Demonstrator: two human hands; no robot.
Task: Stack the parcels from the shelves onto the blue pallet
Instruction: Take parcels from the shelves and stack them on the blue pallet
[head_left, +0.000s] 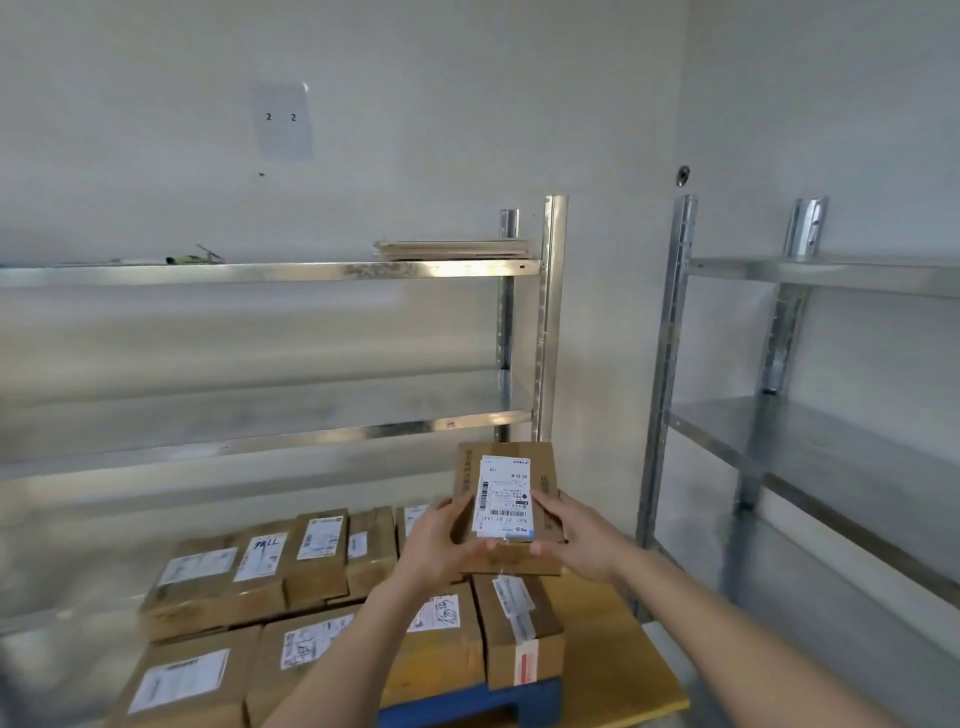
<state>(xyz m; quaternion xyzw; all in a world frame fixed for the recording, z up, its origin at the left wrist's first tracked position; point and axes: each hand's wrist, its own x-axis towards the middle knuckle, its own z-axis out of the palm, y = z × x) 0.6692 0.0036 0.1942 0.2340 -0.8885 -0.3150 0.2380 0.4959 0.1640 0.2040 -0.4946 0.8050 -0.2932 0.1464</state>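
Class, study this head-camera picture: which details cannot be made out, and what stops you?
- Held parcel, head view: label text too small; both hands cover its near corners.
- Blue pallet: mostly hidden under stacked parcels.
- Small items on the top shelf: blurred.

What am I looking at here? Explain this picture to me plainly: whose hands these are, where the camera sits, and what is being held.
There is no machine here. One camera is worn on a person's head, looking forward and down, so the two bare arms reaching in from below are that person's own.

The left hand and right hand together hold a small cardboard parcel with a white shipping label facing the camera. Fingers curl round its lower edges.

Below lie many similar labelled parcels, packed side by side on a yellowish board that rests on the blue pallet.

Behind stand metal shelves. The top one carries some flattened cardboard and small odds and ends too blurred to name.
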